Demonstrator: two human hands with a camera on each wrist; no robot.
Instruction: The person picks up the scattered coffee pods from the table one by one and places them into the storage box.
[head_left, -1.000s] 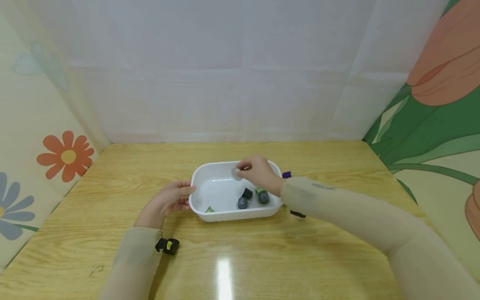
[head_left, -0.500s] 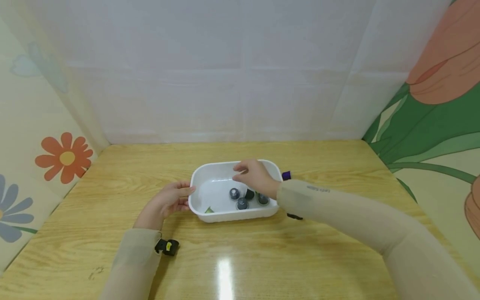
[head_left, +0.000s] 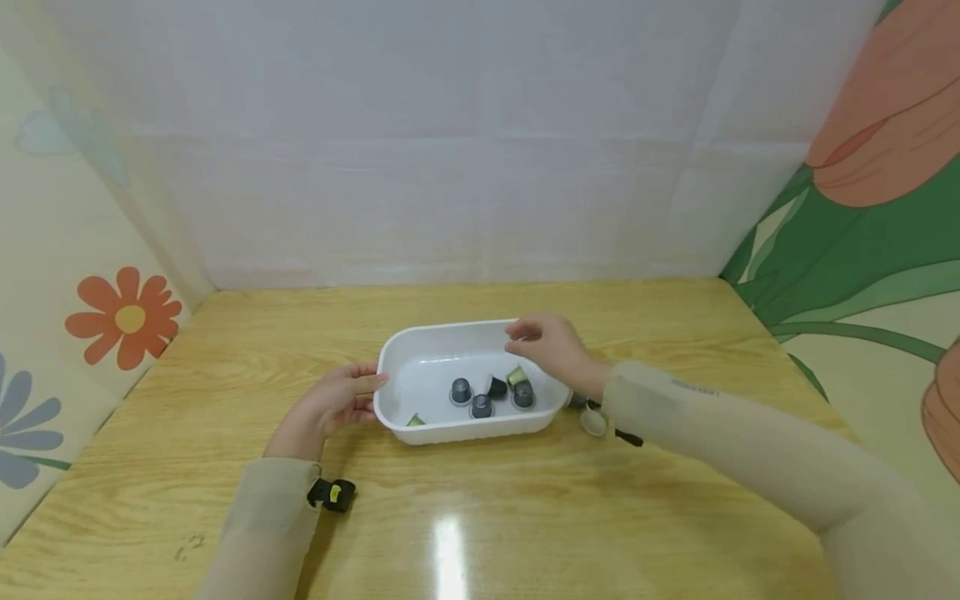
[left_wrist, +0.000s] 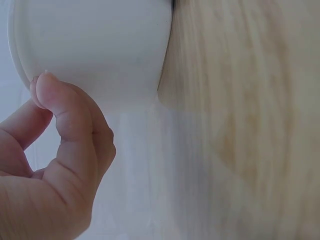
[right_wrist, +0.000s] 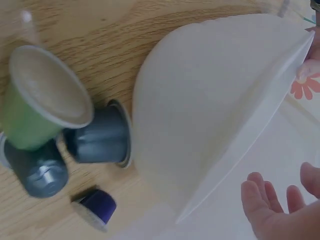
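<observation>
Both hands are at the white tray (head_left: 420, 343): my left hand (head_left: 335, 403) touches its end with relaxed fingers, my right hand (head_left: 552, 348) hovers empty, loosely curled, over the rim. Capsules (head_left: 481, 393) inside could scatter if I nudge it (loose ones lie beside it too).

There is one white tub (head_left: 420, 350). Inside it are three grey pods (head_left: 461, 390), one black pod (head_left: 497, 387) and two green pods (head_left: 516, 376). Outside on the worktop (head_left: 525, 517) lie two grey pods (right_wrist: 100, 137), one green pod (right_wrist: 37, 107) and one purple pod (right_wrist: 95, 205).
</observation>
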